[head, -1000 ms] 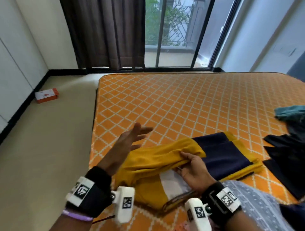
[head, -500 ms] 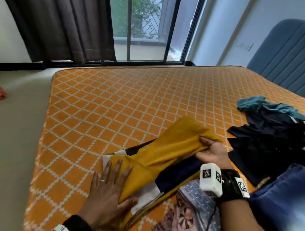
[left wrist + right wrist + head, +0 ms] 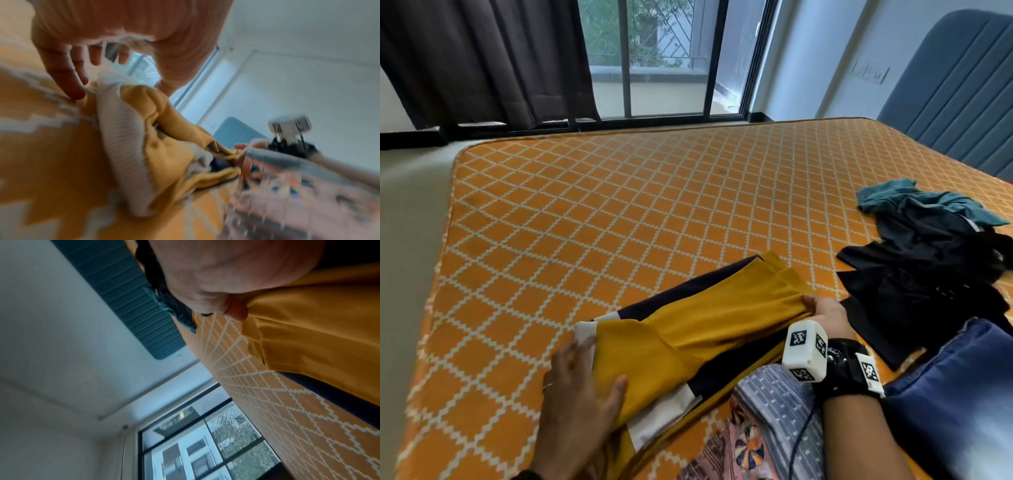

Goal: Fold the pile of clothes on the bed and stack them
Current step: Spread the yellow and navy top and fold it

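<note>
Head view shows the yellow shirt (image 3: 709, 329) lying on the bed (image 3: 619, 212), close to me, partly folded, with dark blue and white parts peeking out from under it. My left hand (image 3: 578, 404) lies flat on the near end of the shirt, fingers spread and straight, pressing the cloth down. My right hand (image 3: 825, 315) is at the far end, and my fingers and thumb pinch a bunch of the yellow cloth there. In the right wrist view my thumb (image 3: 236, 311) is tucked against the yellow fold. Just beside my right hand is the pile of clothes (image 3: 928, 274), dark ones with a blue-green one on top at the back. They lie loose, not folded. The bed has an orange cover with white diamond lines. Behind the bed is a big window (image 3: 671, 58) with a dark curtain (image 3: 482, 58) beside it. A blue headboard (image 3: 955, 82) stands at the right.
</note>
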{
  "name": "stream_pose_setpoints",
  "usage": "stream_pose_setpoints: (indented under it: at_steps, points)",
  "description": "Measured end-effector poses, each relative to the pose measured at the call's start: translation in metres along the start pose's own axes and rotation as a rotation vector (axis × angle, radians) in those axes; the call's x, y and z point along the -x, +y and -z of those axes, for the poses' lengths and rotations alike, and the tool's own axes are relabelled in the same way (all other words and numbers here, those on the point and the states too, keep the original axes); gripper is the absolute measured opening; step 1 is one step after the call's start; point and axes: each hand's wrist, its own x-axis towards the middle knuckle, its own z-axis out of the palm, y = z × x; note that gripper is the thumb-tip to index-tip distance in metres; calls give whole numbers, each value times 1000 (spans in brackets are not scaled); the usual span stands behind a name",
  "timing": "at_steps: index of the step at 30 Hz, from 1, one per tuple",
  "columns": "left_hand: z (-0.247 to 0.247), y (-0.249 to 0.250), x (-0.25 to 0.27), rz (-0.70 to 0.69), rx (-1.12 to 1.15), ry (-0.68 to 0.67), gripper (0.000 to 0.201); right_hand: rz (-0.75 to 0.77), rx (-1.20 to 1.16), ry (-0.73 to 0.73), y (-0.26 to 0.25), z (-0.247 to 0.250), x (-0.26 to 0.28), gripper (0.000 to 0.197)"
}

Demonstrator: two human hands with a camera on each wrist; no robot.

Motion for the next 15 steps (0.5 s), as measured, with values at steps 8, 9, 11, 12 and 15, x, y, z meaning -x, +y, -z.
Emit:
stream_pose_setpoints:
  at_steps: [8, 9, 11, 12, 15]
  points:
    - [2, -10, -17, 603, 756, -264, 68, 667, 298, 212, 24, -22, 15, 53]
    - [4, -8, -15, 588, 811, -282, 56, 738, 334, 128, 30, -28, 23, 44]
    - [8, -4, -13, 569, 915, -312, 43, 781, 426, -82, 47, -43, 44, 31]
    - [13, -1, -13, 556, 963, -323, 39, 757, 494, -190, 59, -52, 53, 29]
    - [33, -2, -14, 464, 1016, -265, 35, 612, 761, -515, 112, -75, 78, 37]
